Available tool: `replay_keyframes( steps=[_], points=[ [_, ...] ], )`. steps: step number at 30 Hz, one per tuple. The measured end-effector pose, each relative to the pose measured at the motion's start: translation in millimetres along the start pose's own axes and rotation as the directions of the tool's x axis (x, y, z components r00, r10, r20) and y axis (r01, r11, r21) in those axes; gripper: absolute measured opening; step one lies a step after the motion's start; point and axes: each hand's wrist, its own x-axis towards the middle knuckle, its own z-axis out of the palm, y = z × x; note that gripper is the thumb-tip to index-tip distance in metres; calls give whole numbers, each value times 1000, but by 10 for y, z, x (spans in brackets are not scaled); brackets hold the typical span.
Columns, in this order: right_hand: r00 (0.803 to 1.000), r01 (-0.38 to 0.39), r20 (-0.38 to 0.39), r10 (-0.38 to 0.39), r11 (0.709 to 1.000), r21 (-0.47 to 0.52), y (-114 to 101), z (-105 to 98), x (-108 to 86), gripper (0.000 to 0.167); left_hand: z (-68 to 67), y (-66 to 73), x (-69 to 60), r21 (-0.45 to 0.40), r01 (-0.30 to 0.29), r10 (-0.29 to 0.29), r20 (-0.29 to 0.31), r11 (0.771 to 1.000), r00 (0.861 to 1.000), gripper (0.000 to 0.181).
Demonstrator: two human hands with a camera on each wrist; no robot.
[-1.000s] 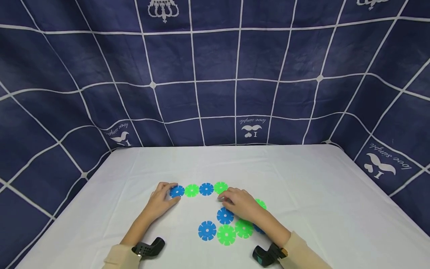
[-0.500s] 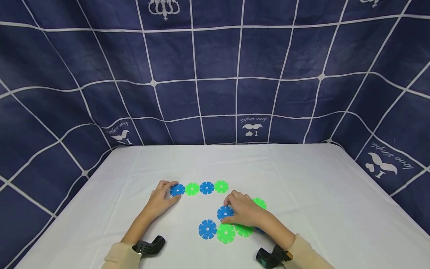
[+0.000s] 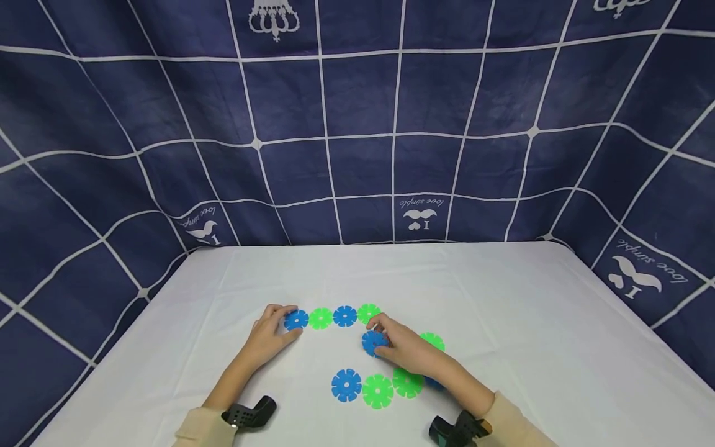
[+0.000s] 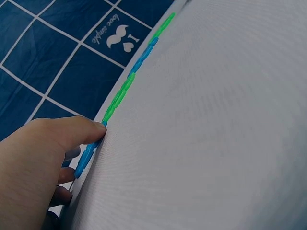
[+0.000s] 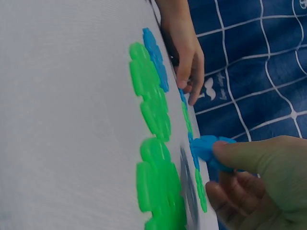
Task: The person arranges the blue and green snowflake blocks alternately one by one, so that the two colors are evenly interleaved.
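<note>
Four flat notched plastic discs lie in an alternating blue and green row. At its left end, my left hand [image 3: 267, 338] holds the blue notched disc [image 3: 296, 320] between thumb and fingers. Beside it in the row come a green disc [image 3: 321, 318], a blue disc [image 3: 345, 316] and a green disc [image 3: 368, 311] at the right end. My right hand [image 3: 412, 351] pinches another blue notched disc [image 5: 204, 147] between thumb and fingers. That disc is raised off the table in the right wrist view, just nearer to me than the row's green end.
Loose discs lie nearer to me: a blue disc [image 3: 346, 385], a green disc [image 3: 378, 391] and another green disc [image 3: 408, 382]. My right forearm partly hides a blue disc [image 3: 433, 383] and a green disc [image 3: 432, 341]. A dark blue grid-patterned cloth [image 3: 357, 161] hangs behind the white table [image 3: 536, 323].
My right hand has come back from the row's right end to the loose blue disc, taken hold of it and lifted it toward the row. My left hand has stayed put.
</note>
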Motion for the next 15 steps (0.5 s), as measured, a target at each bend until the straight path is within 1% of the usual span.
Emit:
replay_keyframes(
  steps=[2, 6, 11, 15],
  points=[
    [997, 36, -65, -32, 997, 65, 29, -30, 20, 33, 7, -3, -3, -3, 2, -2, 0, 1000, 1000, 52],
    [986, 48, -165, -21, 986, 161, 73, -74, 46, 25, 11, -9, -12, 1, -6, 6, -3, 1000, 1000, 52],
    [973, 17, -227, 36, 974, 226, 146, -122, 66, 19, 9, -9, -3, 3, -8, 8, -3, 1000, 1000, 52],
    [954, -13, -284, 96, 960, 281, 206, -162, 83, 17, 4, -14, 5, 5, -12, 12, 2, 1000, 1000, 52]
  ],
)
